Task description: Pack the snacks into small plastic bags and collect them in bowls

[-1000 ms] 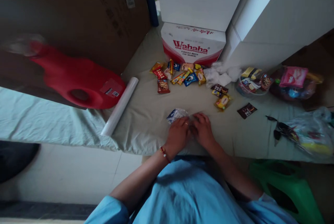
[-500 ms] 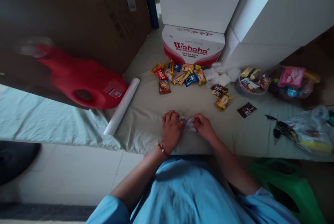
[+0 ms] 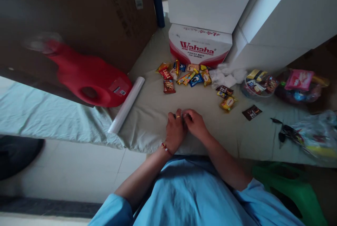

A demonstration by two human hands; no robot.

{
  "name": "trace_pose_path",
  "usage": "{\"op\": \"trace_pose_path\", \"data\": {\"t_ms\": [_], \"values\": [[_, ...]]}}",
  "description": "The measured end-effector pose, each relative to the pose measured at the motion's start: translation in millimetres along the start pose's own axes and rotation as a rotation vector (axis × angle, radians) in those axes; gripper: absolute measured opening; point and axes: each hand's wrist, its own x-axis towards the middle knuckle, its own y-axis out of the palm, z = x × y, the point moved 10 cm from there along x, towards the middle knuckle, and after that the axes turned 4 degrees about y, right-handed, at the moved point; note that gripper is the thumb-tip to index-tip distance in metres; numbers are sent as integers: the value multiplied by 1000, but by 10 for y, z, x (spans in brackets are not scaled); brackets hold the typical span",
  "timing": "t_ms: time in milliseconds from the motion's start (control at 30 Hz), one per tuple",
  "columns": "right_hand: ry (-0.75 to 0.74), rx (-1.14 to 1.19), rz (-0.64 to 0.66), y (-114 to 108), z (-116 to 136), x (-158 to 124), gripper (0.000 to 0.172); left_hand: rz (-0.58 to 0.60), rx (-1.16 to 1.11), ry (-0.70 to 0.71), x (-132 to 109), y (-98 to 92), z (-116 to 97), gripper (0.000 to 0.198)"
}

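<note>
My left hand (image 3: 175,129) and my right hand (image 3: 195,123) are together just above the cloth-covered table, near its front edge. Their fingers are closed on a small crumpled piece of clear plastic wrap (image 3: 185,114), now mostly hidden between them; whether anything is inside it, I cannot tell. Beyond the hands lie several wrapped snacks (image 3: 195,79), with a red snack packet (image 3: 169,86) at their left end. To the right are a yellow snack packet (image 3: 228,103) and a flat dark brown packet (image 3: 252,112).
A white roll of film (image 3: 126,104) lies left, beside a red jug (image 3: 92,75). At the back stands a Wahaha carton (image 3: 199,45), with crumpled white plastic (image 3: 223,77) near it. On the right are a tub of snacks (image 3: 259,84), sunglasses (image 3: 288,130) and a plastic bag (image 3: 316,133).
My right hand has moved left, up against my left hand. The clear plastic wrap stretched between them before is now bunched and mostly covered by fingers. The view has shifted slightly.
</note>
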Motion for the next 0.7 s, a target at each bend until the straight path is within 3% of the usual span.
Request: {"op": "trace_pose_path", "data": {"t_ms": [133, 267, 367, 500, 600, 633, 700], "values": [[-60, -81, -94, -77, 57, -85, 24, -77, -266, 79, -110, -94, -110, 73], [-70, -39, -113, -189, -7, -206, 28, -97, -330, 127, -248, -122, -212, 94], [-21, -24, -114, -229, -181, -309, 45, -35, -419, 218, -346, -20, -387, 97], [59, 39, -175, -401, -551, -477, 40, 123, -592, 305, -452, 207, -548, 88], [157, 145, -246, -860, -937, -558, 46, 156, -688, 254, -411, 246, -319, 75], [189, 192, -295, -1133, -1073, -565, 50, 129, -677, 216, -375, 211, -156, 72], [201, 289, -479, -1906, -1294, -548, 56, 23, -589, 157, -307, 56, 219, 64]]}}
